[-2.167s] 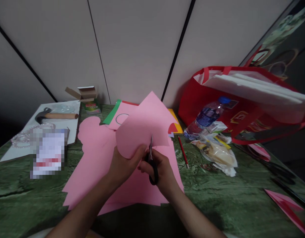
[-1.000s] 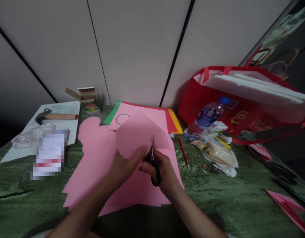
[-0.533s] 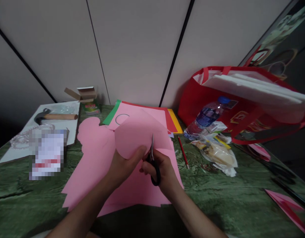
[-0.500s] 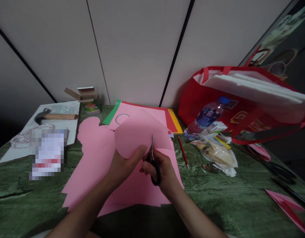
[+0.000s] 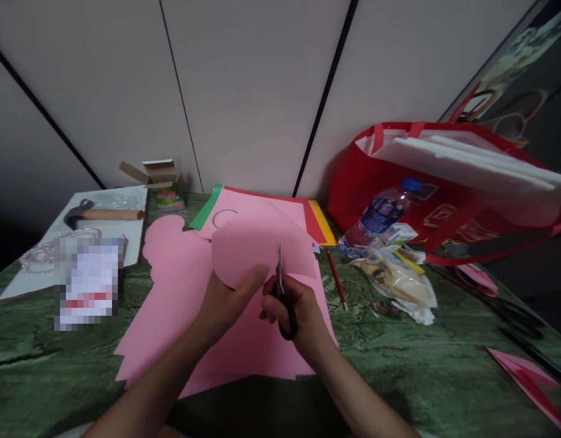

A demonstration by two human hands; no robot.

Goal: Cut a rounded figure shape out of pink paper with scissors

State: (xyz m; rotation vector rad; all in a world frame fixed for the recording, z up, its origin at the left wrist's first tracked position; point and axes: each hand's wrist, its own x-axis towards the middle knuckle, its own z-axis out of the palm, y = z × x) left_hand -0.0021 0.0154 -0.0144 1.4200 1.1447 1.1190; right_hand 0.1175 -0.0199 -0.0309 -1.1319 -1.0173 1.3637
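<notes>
My left hand [image 5: 232, 298] pinches the lower edge of a pink sheet of paper [image 5: 248, 249], thumb on top and the other fingers hidden beneath it. The sheet's left edge is rounded, and it is held up over the stack. In my right hand [image 5: 302, 307] is a pair of scissors [image 5: 287, 313] with black handles. Their blades point away from me and lie against the sheet, close to my left thumb. Below both hands spreads a pile of pink paper [image 5: 248, 359], with rounded cut pieces [image 5: 164, 237] at its upper left.
Coloured sheets [image 5: 314, 222] lie at the back. To the right are a red pencil [image 5: 337, 280], a water bottle [image 5: 375, 216], a plastic food bag [image 5: 399, 283] and a red tote bag [image 5: 348, 182]. On the left are a hammer [image 5: 111, 214], an opened box [image 5: 168, 198] and a blurred-out object [image 5: 91, 280].
Both hands stay nearly in place. The held pink sheet has shifted slightly, and its curved lower edge sits a little higher near my left hand.
</notes>
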